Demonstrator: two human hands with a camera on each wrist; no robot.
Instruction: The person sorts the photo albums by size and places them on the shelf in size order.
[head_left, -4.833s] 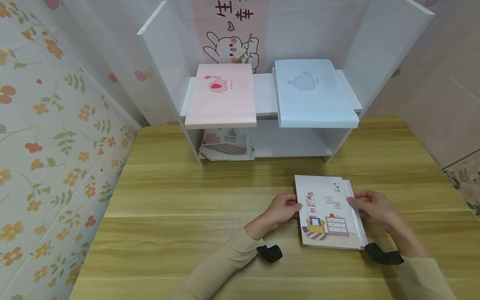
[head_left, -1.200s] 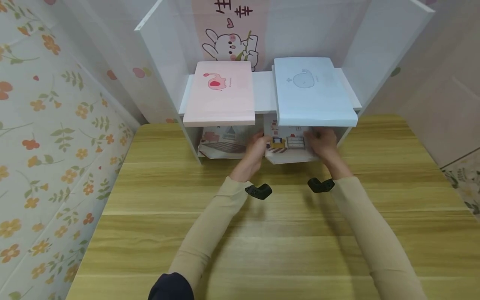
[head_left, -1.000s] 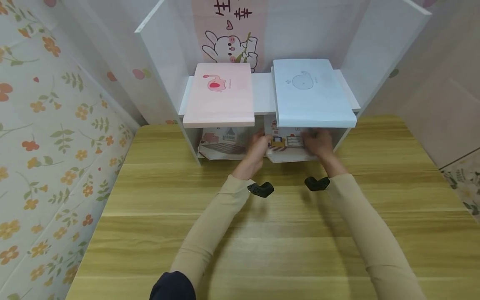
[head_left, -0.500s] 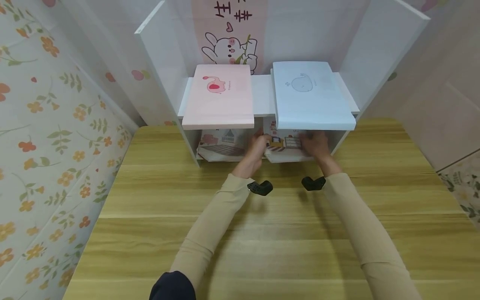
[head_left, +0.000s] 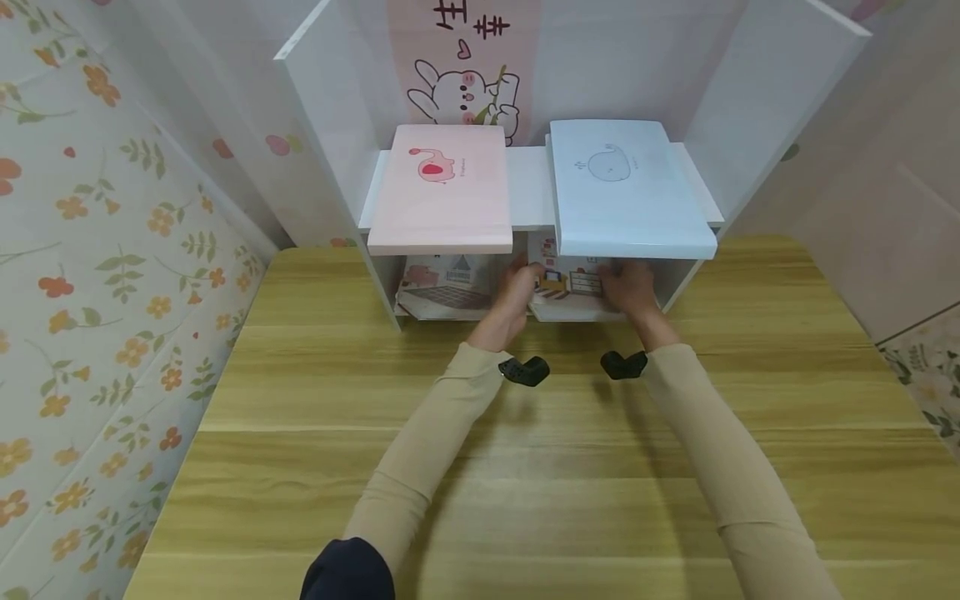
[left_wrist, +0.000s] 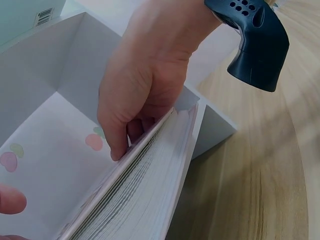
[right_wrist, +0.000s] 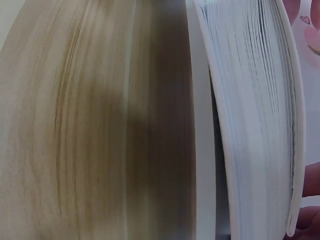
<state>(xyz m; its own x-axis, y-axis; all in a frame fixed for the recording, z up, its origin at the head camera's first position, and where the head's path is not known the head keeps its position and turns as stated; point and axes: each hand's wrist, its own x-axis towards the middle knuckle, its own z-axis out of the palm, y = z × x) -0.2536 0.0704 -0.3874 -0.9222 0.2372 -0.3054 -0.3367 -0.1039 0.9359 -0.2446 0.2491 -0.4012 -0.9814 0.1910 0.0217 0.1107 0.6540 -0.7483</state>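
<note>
In the head view, a thick white book with a furniture drawing on its cover lies in the right part of the lower shelf, its far portion under the overhang. My left hand holds its left side. On the opposite side my right hand grips it, fingers partly in shadow. Up close in the left wrist view, the left thumb lies on the cover of the book, above its page edges. Fingertips of the right hand show at the cover edge in the right wrist view.
A white two-level shelf stands at the back of the wooden table. A pink book and a light blue book overhang its upper board. Another illustrated book lies at lower left.
The book was on the table between both hands; both carried it forward into the lower right of the shelf. Over the last second it has slid slightly inward, hands still on it.
</note>
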